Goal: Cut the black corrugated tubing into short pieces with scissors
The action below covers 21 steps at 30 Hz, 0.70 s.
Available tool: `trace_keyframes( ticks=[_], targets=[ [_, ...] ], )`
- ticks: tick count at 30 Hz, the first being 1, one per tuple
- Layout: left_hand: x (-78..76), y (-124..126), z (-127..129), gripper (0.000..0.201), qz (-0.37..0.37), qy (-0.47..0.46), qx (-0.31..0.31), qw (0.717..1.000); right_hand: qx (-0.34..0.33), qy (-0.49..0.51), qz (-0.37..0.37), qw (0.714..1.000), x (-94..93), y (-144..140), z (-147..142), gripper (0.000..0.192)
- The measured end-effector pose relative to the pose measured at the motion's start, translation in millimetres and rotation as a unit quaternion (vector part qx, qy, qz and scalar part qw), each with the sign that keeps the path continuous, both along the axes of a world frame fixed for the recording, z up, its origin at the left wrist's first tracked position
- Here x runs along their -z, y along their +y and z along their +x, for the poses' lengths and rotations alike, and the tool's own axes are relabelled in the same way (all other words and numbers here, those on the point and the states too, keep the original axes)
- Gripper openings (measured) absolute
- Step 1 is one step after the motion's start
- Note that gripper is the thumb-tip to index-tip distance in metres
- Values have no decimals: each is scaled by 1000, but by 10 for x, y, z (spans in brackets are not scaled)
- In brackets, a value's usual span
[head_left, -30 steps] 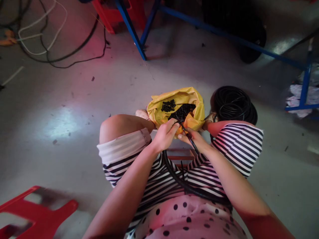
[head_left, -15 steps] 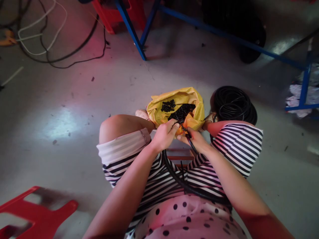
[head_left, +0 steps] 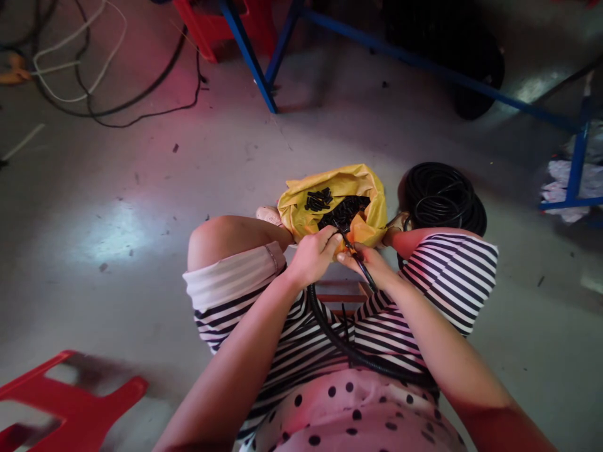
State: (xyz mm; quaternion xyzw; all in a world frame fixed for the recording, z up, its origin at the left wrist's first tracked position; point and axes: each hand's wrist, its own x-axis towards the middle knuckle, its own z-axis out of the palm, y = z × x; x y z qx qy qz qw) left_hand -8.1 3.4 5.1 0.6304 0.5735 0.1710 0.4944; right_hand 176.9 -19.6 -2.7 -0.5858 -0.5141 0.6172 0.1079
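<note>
Holding a black tube [head_left: 365, 274] just above the near side of a yellow bag [head_left: 294, 216]; got the left hand [head_left: 311, 251] pinched on the upper stretch and the right hand [head_left: 371, 260] wrapped around it a little lower, so reading the grip as closed on the tube with both; can't make out the very tip, lost between the fingers and the dark stuff behind. Pointing the upper part away from the body, at the bag's mouth and a bit left; running the long axis on a slant from there, back down and right toward the lap; also seeing a thicker ribbed hose [head_left: 377, 365] curving from under the left wrist across the striped shorts [head_left: 452, 276]; can't tell whether to call it the same piece. Spotting short black pieces [head_left: 348, 212] inside the bag, plus a black coil [head_left: 445, 198] near its right side on the floor [head_left: 226, 169].
</note>
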Motion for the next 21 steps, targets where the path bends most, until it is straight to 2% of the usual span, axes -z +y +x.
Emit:
trace_keyframes(
  ticks=[4, 10, 15, 17, 21],
  targets=[
    [16, 4, -20, 25, 6, 1, 12, 1000, 4, -27, 10, 1000, -8, -16, 3, 48],
    [-11, 15, -38, 26, 13, -19, -4, 1000, 10, -66, 41, 997, -45, -14, 17, 60],
    [-3, -2, 33, 36, -35, -38, -97, 994, 50, -87, 64, 993, -11, 25, 1, 62],
    [-13, 0, 45, 39, -46, -47, -113, 991, 58, -76, 62, 993, -4, 33, 1, 61],
    [-65, 23, 22, 34, -27, -55, -45, 997, 48, -24, 35, 998, -26, 35, 25, 52]
  ],
)
